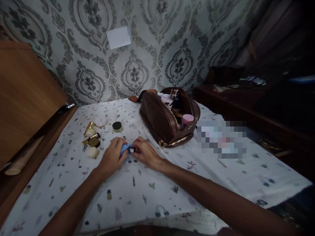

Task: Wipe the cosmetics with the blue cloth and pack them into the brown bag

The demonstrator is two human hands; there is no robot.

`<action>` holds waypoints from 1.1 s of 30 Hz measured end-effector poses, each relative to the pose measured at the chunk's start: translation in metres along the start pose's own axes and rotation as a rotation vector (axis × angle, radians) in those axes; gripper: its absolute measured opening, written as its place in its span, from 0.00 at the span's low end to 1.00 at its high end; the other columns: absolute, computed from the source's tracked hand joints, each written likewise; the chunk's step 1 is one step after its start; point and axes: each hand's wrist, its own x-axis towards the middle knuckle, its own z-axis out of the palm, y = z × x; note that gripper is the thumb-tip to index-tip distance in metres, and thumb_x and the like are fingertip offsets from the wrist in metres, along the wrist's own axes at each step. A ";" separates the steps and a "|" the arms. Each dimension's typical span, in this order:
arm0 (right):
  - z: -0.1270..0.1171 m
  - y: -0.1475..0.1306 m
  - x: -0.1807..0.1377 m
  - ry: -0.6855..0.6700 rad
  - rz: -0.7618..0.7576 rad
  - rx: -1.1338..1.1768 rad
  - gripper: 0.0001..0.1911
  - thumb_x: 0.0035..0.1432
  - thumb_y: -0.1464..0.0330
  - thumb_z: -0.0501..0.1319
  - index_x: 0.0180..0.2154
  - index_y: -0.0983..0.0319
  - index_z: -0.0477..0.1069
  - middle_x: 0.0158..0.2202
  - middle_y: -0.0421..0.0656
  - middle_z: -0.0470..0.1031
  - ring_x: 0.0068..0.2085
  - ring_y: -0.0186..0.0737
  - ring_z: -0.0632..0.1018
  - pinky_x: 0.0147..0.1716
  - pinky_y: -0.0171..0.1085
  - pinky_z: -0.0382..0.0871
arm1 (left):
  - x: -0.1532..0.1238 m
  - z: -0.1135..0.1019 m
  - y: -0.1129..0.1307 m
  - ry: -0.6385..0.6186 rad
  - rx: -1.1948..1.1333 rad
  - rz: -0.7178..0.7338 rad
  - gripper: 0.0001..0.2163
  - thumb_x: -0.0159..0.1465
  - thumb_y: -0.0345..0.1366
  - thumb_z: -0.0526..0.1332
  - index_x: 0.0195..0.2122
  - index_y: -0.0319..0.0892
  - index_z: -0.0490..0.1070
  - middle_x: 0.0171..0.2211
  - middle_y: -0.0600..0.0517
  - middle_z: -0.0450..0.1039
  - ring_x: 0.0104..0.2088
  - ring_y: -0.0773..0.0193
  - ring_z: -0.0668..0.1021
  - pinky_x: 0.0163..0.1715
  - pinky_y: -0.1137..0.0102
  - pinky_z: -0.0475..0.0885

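Observation:
Near the middle of the table my left hand (pixel 112 157) is closed around a crumpled light-blue cloth (pixel 124 149). Facing it, my right hand (pixel 146 153) pinches a small dark item with a whitish face (pixel 131 149); its kind is too small to tell. Cloth and item touch between my fingertips, which partly cover both. Just beyond my hands stands a small round jar with a dark lid (pixel 117 126). Left of them lie a cream-lidded jar (pixel 93 152), a jar with an olive-brown lid (pixel 94 142), a gold-and-black tube (pixel 91 138) and a pale round compact (pixel 100 122).
An open brown leather cosmetic bag (pixel 157 118) stands at the back right, with bottles and a pink-lidded jar (pixel 187 118) inside. A patterned white cloth (pixel 137 196) covers the table. A wooden panel (pixel 27 98) rises at left. A blurred-out patch (pixel 221 140) hides something right of the bag.

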 end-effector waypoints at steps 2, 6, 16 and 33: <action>0.000 0.000 0.000 0.005 -0.001 -0.004 0.08 0.53 0.80 0.65 0.34 0.64 0.74 0.35 0.40 0.68 0.30 0.31 0.71 0.33 0.33 0.66 | -0.004 0.004 -0.001 -0.023 0.035 0.094 0.08 0.70 0.36 0.50 0.43 0.43 0.67 0.43 0.45 0.71 0.46 0.55 0.73 0.47 0.60 0.71; 0.000 -0.001 0.000 0.006 0.002 -0.010 0.11 0.51 0.81 0.66 0.36 0.63 0.74 0.34 0.39 0.70 0.30 0.32 0.72 0.34 0.33 0.66 | -0.007 0.001 -0.008 0.056 0.026 0.122 0.10 0.72 0.37 0.49 0.42 0.43 0.69 0.41 0.46 0.73 0.44 0.57 0.75 0.46 0.62 0.72; 0.003 0.005 0.000 0.031 -0.026 0.005 0.13 0.52 0.81 0.64 0.40 0.62 0.75 0.32 0.39 0.71 0.29 0.33 0.72 0.32 0.33 0.66 | -0.011 -0.004 -0.015 0.074 0.310 0.317 0.18 0.73 0.42 0.51 0.27 0.43 0.70 0.25 0.52 0.72 0.27 0.64 0.76 0.26 0.71 0.68; 0.004 0.008 0.000 0.010 -0.080 -0.009 0.13 0.52 0.80 0.66 0.40 0.64 0.74 0.33 0.39 0.71 0.30 0.34 0.72 0.33 0.33 0.65 | -0.036 -0.052 0.001 -0.585 -0.148 0.050 0.21 0.69 0.31 0.50 0.63 0.49 0.57 0.60 0.46 0.67 0.58 0.57 0.72 0.55 0.61 0.71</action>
